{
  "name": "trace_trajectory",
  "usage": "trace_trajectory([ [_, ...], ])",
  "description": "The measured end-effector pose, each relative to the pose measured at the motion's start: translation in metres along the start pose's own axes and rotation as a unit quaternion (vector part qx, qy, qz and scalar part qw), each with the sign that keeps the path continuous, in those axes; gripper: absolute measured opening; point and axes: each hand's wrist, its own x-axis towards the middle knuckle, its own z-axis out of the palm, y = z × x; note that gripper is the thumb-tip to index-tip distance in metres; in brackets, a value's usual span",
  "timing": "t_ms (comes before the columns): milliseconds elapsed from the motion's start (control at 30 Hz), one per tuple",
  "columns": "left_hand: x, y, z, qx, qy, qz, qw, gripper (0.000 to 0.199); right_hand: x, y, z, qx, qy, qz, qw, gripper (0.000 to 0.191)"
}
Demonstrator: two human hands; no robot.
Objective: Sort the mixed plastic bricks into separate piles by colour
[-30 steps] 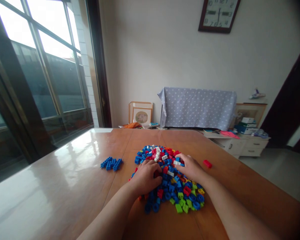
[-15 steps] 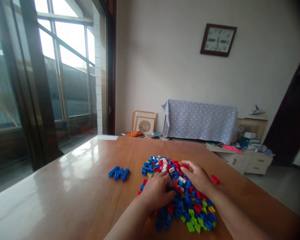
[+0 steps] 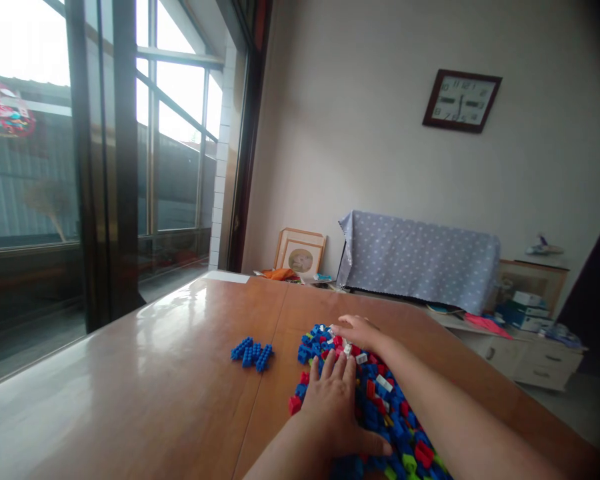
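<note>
A heap of small toy building bricks [image 3: 375, 400] in blue, red, white, green and yellow lies on the wooden table [image 3: 180, 373]. My left hand [image 3: 333, 400] rests over the near left part of the heap, fingers spread and palm down, with no brick visible in it. At the far side of the heap, my right hand [image 3: 357, 331] reaches over the bricks with its fingers stretched out and apart. Its fingertips are close to white and red bricks. Left of the heap sits a small group of blue bricks [image 3: 253, 354], side by side and apart from the rest.
Beyond the table stand a low cabinet [image 3: 535, 357] and something draped with a grey-blue dotted cloth [image 3: 420, 260]. Framed pictures [image 3: 300, 253] lean on the wall beneath a clock [image 3: 461, 100]. A glass door [image 3: 110, 167] is on the left.
My left hand has gone from curled to spread flat over the bricks. My right hand has shifted left toward the heap's far edge. The camera view has turned left.
</note>
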Motion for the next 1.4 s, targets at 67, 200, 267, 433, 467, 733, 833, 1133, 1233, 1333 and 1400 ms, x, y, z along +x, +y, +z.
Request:
trace_trajectory([
  [67, 0.003, -0.002, 0.004, 0.010, -0.004, -0.029, 1.000, 0.128, 0.003, -0.002, 0.004, 0.017, -0.042, 0.002, 0.999, 0.052],
  [200, 0.011, -0.007, 0.015, 0.021, -0.008, -0.071, 0.997, 0.141, -0.002, -0.001, 0.009, 0.040, -0.089, -0.002, 0.995, 0.032],
  [267, 0.014, -0.009, 0.019, 0.025, -0.003, -0.081, 0.996, 0.144, -0.008, 0.000, 0.009, 0.051, -0.102, -0.003, 0.994, 0.026],
  [433, 0.017, -0.009, 0.020, 0.031, 0.010, -0.097, 0.995, 0.144, -0.035, -0.003, 0.004, 0.084, -0.120, -0.013, 0.989, 0.022],
  [467, 0.017, -0.009, 0.019, 0.030, 0.012, -0.096, 0.995, 0.144, -0.042, -0.005, 0.003, 0.097, -0.120, -0.017, 0.988, 0.022],
  [733, 0.014, -0.009, 0.014, 0.035, 0.021, -0.084, 0.996, 0.120, -0.106, -0.002, -0.011, 0.125, -0.046, -0.054, 0.990, 0.023],
  [833, 0.013, -0.007, 0.012, 0.042, 0.034, -0.078, 0.995, 0.108, -0.124, 0.010, -0.017, 0.077, -0.004, -0.064, 0.995, 0.018],
  [1133, 0.013, 0.001, 0.002, 0.086, 0.083, -0.058, 0.991, 0.043, -0.148, 0.043, -0.016, 0.183, 0.090, -0.007, 0.979, 0.026],
  [1233, 0.014, 0.002, -0.001, 0.098, 0.083, -0.051, 0.990, 0.035, -0.150, 0.061, -0.023, 0.260, 0.135, 0.036, 0.956, 0.032],
  [1333, 0.016, 0.004, -0.005, 0.108, 0.078, -0.049, 0.990, 0.027, -0.150, 0.088, -0.032, 0.282, 0.177, 0.084, 0.939, 0.035],
  [1400, 0.017, 0.004, -0.007, 0.112, 0.075, -0.053, 0.989, 0.023, -0.149, 0.106, -0.034, 0.251, 0.188, 0.118, 0.942, 0.036],
])
